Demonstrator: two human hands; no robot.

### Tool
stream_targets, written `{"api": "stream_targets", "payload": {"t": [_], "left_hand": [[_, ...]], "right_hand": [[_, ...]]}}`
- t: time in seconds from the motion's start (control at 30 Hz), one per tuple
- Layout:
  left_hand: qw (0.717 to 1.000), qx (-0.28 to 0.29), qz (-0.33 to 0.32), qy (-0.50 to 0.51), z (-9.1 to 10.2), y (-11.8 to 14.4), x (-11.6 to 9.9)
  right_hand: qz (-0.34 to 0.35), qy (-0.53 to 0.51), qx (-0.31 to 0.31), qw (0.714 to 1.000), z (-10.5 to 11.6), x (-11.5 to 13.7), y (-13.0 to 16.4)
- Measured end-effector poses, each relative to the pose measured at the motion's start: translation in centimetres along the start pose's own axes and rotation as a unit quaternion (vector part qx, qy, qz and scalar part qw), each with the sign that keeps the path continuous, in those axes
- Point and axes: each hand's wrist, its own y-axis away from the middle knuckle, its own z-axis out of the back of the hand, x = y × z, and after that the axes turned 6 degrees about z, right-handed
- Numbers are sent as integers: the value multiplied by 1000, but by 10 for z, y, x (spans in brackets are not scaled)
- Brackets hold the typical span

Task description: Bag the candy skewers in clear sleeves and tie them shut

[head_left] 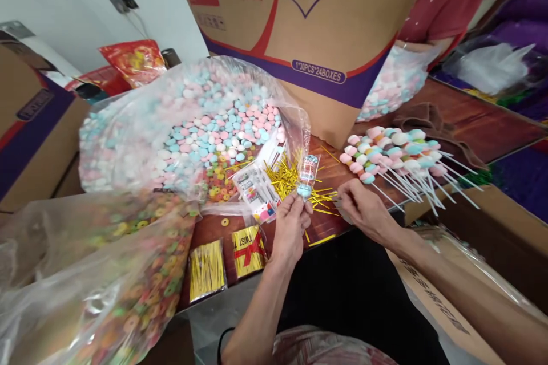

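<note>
Upright in my left hand (293, 219) is a candy stick in a printed clear wrapper (307, 174), pinched by its lower end. My right hand (362, 201) is closed a little to the right, just above the table edge; what its fingertips hold, if anything, is too small to make out. Loose gold twist ties (286, 175) lie spread behind and between the hands. Left of them is a stack of printed clear wrappers (256, 189). Beyond my right hand lies a pile of candy skewers (391, 151) in pink, blue and white, their white sticks pointing toward me.
A large clear bag of pastel candies (205, 120) covers the back left. In front of it sits a bag of ring candies (145, 274), beside packs of twist ties (207, 269). A tall carton (299, 28) stands behind. Across the table is another person (454, 0).
</note>
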Motion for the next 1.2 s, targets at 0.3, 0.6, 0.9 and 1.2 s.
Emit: {"api": "stream_targets", "payload": {"t": [0.3, 0.6, 0.9, 1.2], "left_hand": [[999, -40, -21, 31, 3, -1, -4], [998, -52, -32, 35, 7, -5, -9], [997, -50, -44, 36, 11, -2, -8], [1000, -7, -11, 26, 6, -5, -4]], "right_hand": [[-171, -261, -108, 944, -11, 18, -1], [6, 182, 57, 982, -4, 29, 0], [41, 317, 86, 944, -24, 31, -7], [-95, -298, 71, 947, 2, 51, -12]]}}
